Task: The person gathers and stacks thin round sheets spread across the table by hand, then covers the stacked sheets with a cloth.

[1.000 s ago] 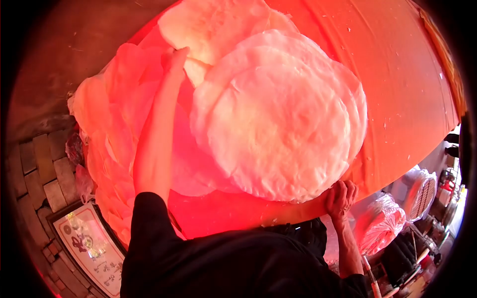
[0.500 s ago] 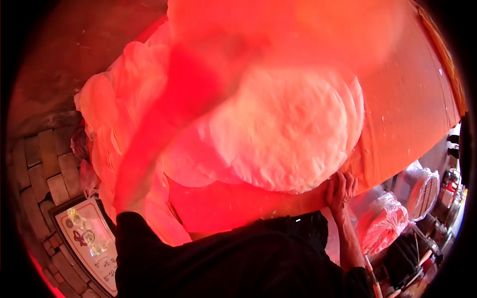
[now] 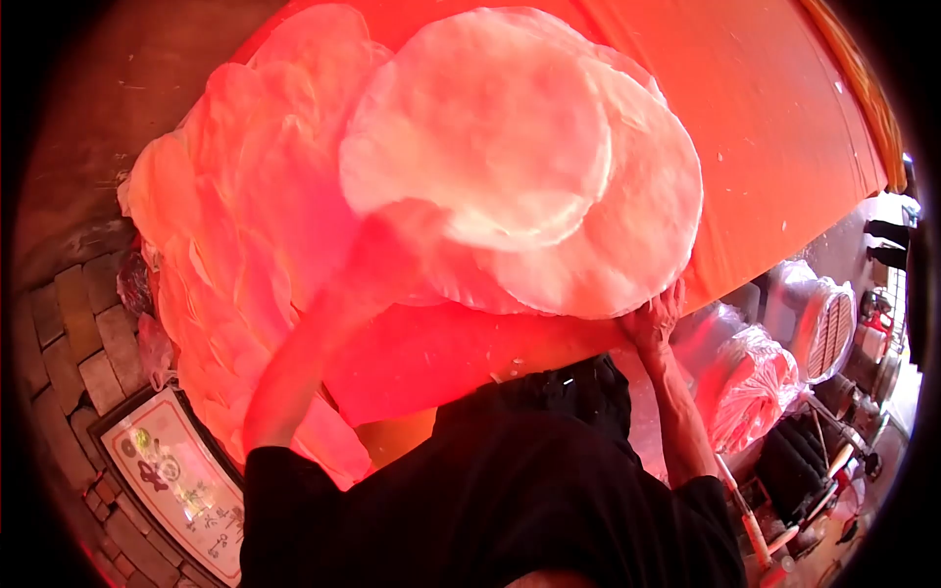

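Note:
A large pale round cracker disc [image 3: 480,118] is held up over the orange table [image 3: 774,127]. My left hand [image 3: 407,230], blurred, grips this disc at its lower edge. Beneath it lies a stack of the same discs [image 3: 637,225], reaching the table's near edge. My right hand [image 3: 652,318] is at that edge, fingers curled against the rim of the stack's lowest disc. My black sleeves and torso fill the bottom of the view.
A heap of more discs [image 3: 216,225] covers the table's left side and spills over its edge. Bagged discs [image 3: 750,387] and a round wire object [image 3: 828,333] stand at the lower right. A framed sign [image 3: 176,480] lies on the brick floor [image 3: 83,333] at the lower left.
My left arm has swung a disc from the far side of the table over onto the top of the stack. My right hand has stayed at the stack's near edge.

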Motion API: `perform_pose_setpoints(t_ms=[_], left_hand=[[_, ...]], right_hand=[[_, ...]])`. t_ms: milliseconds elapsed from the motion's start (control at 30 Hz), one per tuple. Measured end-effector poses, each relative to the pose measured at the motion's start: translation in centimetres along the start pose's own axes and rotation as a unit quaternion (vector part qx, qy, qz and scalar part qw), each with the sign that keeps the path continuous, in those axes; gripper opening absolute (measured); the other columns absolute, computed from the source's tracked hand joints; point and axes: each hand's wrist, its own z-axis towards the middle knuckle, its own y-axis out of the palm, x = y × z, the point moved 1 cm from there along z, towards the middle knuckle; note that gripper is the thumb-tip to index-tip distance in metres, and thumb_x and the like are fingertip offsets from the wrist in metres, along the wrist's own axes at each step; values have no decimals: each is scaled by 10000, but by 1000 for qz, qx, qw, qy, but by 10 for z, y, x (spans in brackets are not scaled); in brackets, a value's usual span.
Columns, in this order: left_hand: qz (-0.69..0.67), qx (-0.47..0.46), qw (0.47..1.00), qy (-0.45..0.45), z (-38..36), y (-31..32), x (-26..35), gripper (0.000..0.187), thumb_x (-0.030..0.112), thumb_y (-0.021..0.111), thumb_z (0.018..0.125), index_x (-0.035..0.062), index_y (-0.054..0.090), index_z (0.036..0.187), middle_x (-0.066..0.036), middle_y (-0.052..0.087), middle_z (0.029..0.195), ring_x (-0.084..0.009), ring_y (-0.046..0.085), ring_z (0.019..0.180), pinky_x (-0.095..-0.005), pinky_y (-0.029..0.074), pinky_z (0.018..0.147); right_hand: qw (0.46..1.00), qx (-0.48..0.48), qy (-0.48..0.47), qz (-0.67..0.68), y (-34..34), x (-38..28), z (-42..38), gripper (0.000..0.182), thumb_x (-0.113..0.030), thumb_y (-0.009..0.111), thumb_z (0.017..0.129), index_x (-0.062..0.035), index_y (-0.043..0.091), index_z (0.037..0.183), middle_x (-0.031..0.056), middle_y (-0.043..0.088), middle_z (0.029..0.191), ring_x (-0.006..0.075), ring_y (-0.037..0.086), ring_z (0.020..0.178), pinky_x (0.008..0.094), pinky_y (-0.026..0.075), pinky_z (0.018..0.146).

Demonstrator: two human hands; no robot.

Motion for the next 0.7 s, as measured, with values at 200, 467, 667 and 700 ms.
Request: perform_pose_setpoints(t_ms=[200,467,667,700], left_hand=[[21,-4,998,-61,56,-94,-53,383,82,631,780,28,651,1158,-165,642,1107,-341,623,1033,-441,523,886],[59,55,996,41,82,-59,28,371,111,667,780,35,655,1143,-161,632,1157,-338,622,1054,-445,521,884],[-140,104,984,-30,12,33,76,365,142,690,795,39,653,1144,-162,612,1220,-343,606,1101,-454,510,906],[-119,118,982,-89,-7,41,69,372,145,690,801,33,645,1152,-167,606,1228,-350,591,1121,-454,500,923]], right_hand=[[1000,-3,9,-3,3,3,-2,447,-253,740,706,-40,651,1089,192,573,1158,425,518,1000,514,418,857],[1000,-1,27,8,-4,-2,6,428,-243,725,728,-36,657,1096,196,567,1214,429,512,1053,521,402,890],[999,-28,-16,-18,2,2,-1,390,-240,692,790,-19,653,1110,197,610,1195,406,527,1142,539,396,966],[999,-24,-15,-22,-2,0,-2,367,-220,691,797,-19,656,1103,195,617,1181,400,541,1121,524,411,947]])
